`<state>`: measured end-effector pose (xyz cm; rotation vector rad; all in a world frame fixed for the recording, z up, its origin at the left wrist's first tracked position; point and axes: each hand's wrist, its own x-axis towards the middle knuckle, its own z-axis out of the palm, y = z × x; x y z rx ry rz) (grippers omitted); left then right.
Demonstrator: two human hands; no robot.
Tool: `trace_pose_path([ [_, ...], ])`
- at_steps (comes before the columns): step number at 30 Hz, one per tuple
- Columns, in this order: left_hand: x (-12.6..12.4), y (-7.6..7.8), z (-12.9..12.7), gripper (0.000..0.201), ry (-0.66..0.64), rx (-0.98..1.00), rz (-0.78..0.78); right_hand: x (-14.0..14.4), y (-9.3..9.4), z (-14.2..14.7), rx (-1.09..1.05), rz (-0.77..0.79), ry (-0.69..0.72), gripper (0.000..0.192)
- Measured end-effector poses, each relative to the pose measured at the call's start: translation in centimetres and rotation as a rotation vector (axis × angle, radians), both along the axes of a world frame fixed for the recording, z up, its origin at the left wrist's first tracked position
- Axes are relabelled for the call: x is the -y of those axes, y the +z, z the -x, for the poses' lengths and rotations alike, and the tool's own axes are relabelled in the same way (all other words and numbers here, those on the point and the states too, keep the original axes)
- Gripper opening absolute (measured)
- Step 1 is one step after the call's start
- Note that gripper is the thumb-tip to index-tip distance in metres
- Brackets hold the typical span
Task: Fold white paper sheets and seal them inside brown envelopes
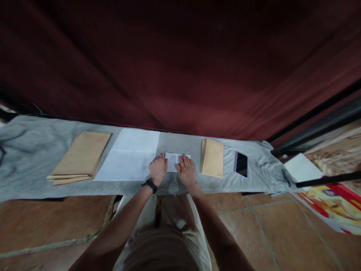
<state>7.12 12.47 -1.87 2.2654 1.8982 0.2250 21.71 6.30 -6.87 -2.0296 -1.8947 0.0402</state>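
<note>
— So where is the small folded white paper [172, 162]?
— Mid-desk, near the front edge of the grey cloth-covered desk [34, 150].
— And the hands?
— Left hand [158, 169] and right hand [186, 170] press flat on it, fingers spread narrow.

Maroon curtain [180, 67] behind; terracotta tile floor [282, 241]

arms: bare to above the elbow — no sleeves in view | left wrist: black band [150, 185], narrow, like a watch or tracker | right hand [186, 171]: no rings or band visible | legs: light beige trousers [180, 218] — loose fit
</note>
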Motion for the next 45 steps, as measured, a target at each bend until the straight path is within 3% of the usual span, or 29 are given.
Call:
trace_pose_path([
  [3, 0.5, -0.5, -0.8, 0.040, -0.153, 0.066, -0.148, 0.0, -0.2, 0.1, 0.006, 0.002, 0.000, 0.051],
  [6, 1.3, -1.7, -1.9, 0.048, -0.326, 0.132, -0.190, 0.1, -0.4, 0.0, 0.004, -0.002, 0.014, 0.051],
  [11, 2.0, -3.9, -2.3, 0.056, -0.351, 0.132, -0.171, 0.1, 0.0, -0.3, 0.001, 0.018, 0.028, 0.050],
  [15, 1.8, -4.7, -1.8, 0.057, -0.375, 0.120, -0.169, -0.8, 0.9, 0.1, -0.076, 0.036, 0.008, 0.045],
  [20, 1.6, -5.4, -1.4, 0.067, -0.431, 0.090, -0.151, -1.6, 1.0, 2.0, -0.196, -0.012, 0.133, 0.050],
  [25, 1.5, -5.7, -1.3, 0.065, -0.443, 0.087, -0.159, -1.1, 0.3, 2.0, -0.177, 0.000, 0.143, 0.052],
  [34, 1.8, -5.4, -0.8, 0.060, -0.343, 0.043, -0.167, -0.8, -0.5, 1.7, -0.044, -0.024, 0.108, 0.052],
  [45, 1.9, -5.6, -1.2, 0.061, -0.224, 0.119, -0.227, 1.1, -1.4, -1.7, 0.063, -0.112, -0.004, 0.055],
])
